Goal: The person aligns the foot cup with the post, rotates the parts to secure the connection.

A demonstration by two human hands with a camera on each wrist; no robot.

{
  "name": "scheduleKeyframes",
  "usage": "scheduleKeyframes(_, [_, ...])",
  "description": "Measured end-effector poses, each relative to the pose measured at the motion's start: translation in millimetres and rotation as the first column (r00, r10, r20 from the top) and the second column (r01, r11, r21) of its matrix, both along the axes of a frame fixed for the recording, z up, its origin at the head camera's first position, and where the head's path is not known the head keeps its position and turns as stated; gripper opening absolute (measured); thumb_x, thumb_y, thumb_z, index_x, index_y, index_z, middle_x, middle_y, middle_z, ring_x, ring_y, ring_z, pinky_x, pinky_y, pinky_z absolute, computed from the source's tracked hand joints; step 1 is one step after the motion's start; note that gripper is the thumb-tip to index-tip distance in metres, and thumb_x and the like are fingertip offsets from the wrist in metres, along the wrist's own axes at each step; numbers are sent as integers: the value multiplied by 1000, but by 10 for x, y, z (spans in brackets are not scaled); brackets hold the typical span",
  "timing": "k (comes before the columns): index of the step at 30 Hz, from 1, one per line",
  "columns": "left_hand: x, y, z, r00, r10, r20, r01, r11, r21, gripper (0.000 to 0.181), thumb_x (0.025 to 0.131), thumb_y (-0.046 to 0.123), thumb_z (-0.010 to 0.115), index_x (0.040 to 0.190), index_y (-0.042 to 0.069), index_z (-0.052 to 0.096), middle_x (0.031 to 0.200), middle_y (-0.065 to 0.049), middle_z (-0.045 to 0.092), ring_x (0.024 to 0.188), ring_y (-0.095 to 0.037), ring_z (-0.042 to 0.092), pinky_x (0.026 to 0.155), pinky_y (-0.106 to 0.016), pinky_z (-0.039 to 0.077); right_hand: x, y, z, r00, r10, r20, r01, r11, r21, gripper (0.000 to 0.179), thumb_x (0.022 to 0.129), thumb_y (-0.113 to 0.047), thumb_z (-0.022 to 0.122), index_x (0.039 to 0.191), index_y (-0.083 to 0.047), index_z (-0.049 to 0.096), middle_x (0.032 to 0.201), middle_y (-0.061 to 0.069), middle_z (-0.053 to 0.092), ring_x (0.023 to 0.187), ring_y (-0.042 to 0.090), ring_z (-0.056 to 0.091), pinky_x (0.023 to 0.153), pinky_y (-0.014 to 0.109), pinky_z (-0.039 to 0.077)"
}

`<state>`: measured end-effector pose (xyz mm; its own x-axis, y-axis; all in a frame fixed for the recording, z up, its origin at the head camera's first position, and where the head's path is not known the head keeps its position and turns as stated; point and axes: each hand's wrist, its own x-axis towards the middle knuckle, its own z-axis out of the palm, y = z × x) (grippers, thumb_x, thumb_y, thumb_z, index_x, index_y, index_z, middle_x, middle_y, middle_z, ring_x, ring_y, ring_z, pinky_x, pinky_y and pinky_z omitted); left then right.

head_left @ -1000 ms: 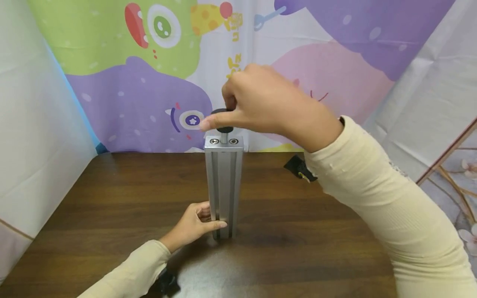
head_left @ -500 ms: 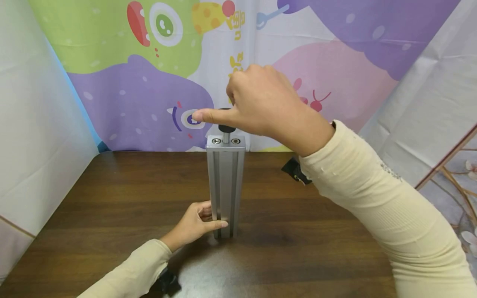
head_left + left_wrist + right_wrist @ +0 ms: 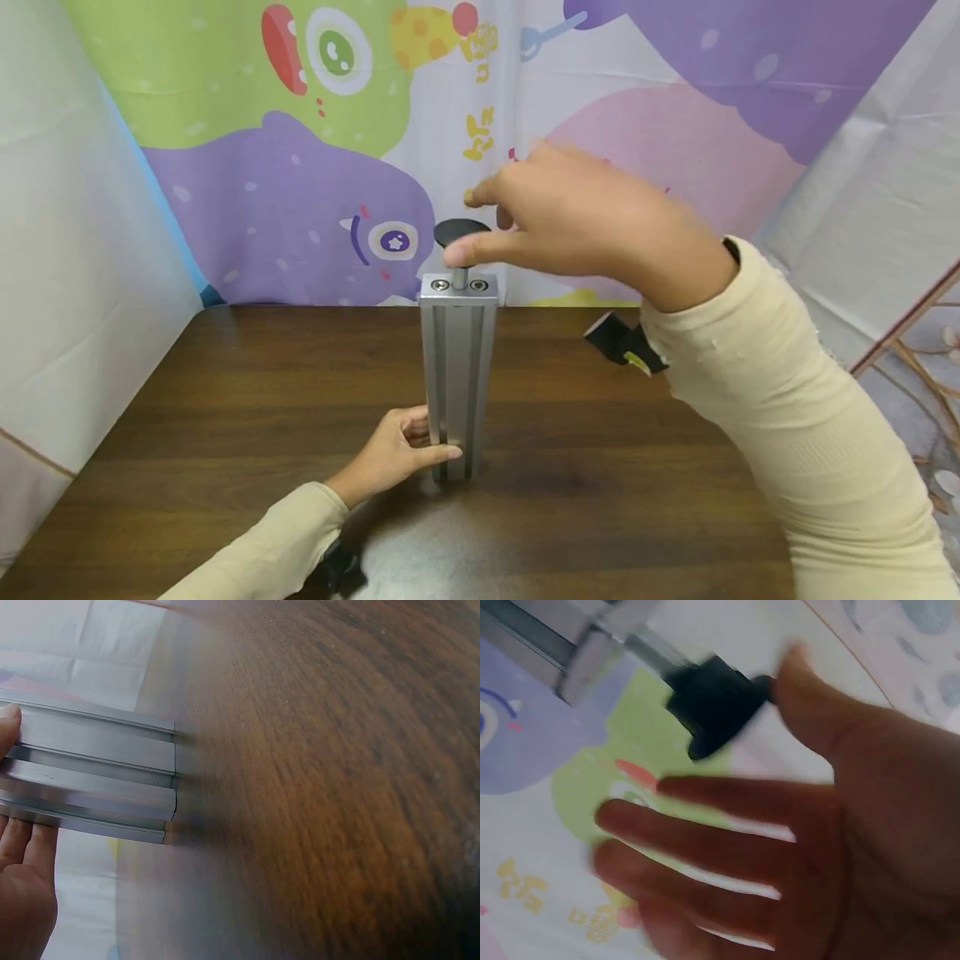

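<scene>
An upright silver-grey grooved metal column (image 3: 459,375) stands on a dark brown wood-grain tabletop (image 3: 247,383), its lower end meeting the surface. The flat silver end plate (image 3: 459,296) at its top contains two round recesses, each with a screw head (image 3: 440,285) seated in it; between them rises a thin bright metal stem (image 3: 460,279) bearing a black disc-shaped knob (image 3: 461,230). The left hand (image 3: 393,450) grips the column low down, thumb across the near face, fingers against the opposite side. The right hand (image 3: 592,217) is spread wide beside the knob, fingers extended and apart, thumb at the knob's rim; blur leaves contact uncertain. The tabletop's far edge runs behind the column, along a cartoon-printed cloth backdrop (image 3: 300,200), and its left edge follows a plain white cloth (image 3: 60,275); the column's base lies well apart from both edges. Wood surface extends to either side of the column. A small black device (image 3: 622,342) projects below the cuff of the right cream sleeve (image 3: 757,367).
</scene>
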<state>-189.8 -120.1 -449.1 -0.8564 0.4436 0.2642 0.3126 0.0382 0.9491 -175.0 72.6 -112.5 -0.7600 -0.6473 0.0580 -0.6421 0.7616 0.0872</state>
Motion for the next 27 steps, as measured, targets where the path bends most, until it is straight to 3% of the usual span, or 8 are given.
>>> scheduleKeyframes(2, [0, 5, -3, 1000, 0, -3, 0, 1000, 3, 45, 80, 5, 77, 120, -7, 60, 105, -21, 69, 92, -13, 69, 79, -29, 57, -7, 74, 36, 995, 67, 75, -72, 996, 61, 65, 92, -45, 62, 144, -12, 43, 124, 4, 63, 97, 19, 62, 90, 39, 49])
scheduleKeyframes(5, [6, 7, 3, 1000, 3, 0, -3, 1000, 2, 45, 80, 5, 77, 119, -7, 60, 105, -21, 69, 91, -13, 69, 79, -29, 57, -39, 147, 44, 969, 216, 122, -227, 970, 84, 70, 93, -24, 65, 152, -19, 27, 145, 0, 45, 120, 17, 53, 103, 37, 42])
scheduleKeyframes(9, [12, 13, 17, 1000, 9, 9, -9, 1000, 2, 43, 80, 5, 77, 118, -7, 61, 103, -21, 70, 90, -12, 69, 79, -29, 57, -91, 141, 5, 912, 405, 70, -408, 912, 46, 64, 92, 3, 56, 148, -23, 37, 147, -3, 42, 130, 10, 43, 108, 34, 37])
scheduleKeyframes(12, [14, 19, 31, 1000, 8, 10, -8, 1000, 1, 44, 80, 5, 77, 118, -8, 61, 104, -22, 69, 91, -12, 69, 79, -29, 57, -109, 97, -12, 905, 424, 33, -425, 904, 38, 57, 92, 9, 51, 141, -19, 48, 135, -1, 54, 120, 11, 50, 104, 33, 41])
scheduleKeyframes(18, [10, 19, 29, 1000, 6, 7, -6, 1000, -1, 44, 79, 4, 77, 119, -8, 60, 105, -22, 69, 91, -12, 69, 79, -29, 57, -84, -12, -45, 952, 302, -61, -303, 953, -15, 27, 96, -25, 60, 115, -8, 68, 95, 1, 68, 83, 14, 61, 78, 31, 50])
scheduleKeyframes(21, [6, 13, 21, 1000, 3, 9, -3, 1000, -3, 43, 80, 5, 77, 118, -7, 61, 104, -21, 70, 91, -12, 69, 79, -28, 57, -45, -102, -88, 978, 141, -156, -153, 986, -68, 46, 91, -51, 59, 80, -7, 68, 70, 2, 62, 66, 18, 57, 62, 32, 48])
scheduleKeyframes(24, [5, 6, 15, 1000, 3, 16, -2, 1000, -4, 40, 80, 5, 77, 115, -7, 62, 102, -21, 70, 90, -13, 70, 78, -28, 57, -11, -189, -143, 970, -47, -239, 17, 992, -125, 63, 86, -68, 53, 61, -10, 53, 57, 0, 47, 57, 19, 47, 49, 31, 40])
scheduleKeyframes(27, [6, 1, 6, 1000, 0, 20, 0, 1000, -6, 38, 81, 5, 76, 114, -7, 62, 100, -20, 71, 89, -13, 70, 77, -28, 57, -6, -232, -194, 944, -149, -293, 101, 980, -174, 68, 83, -74, 50, 56, -11, 45, 56, -1, 35, 54, 18, 39, 43, 30, 36])
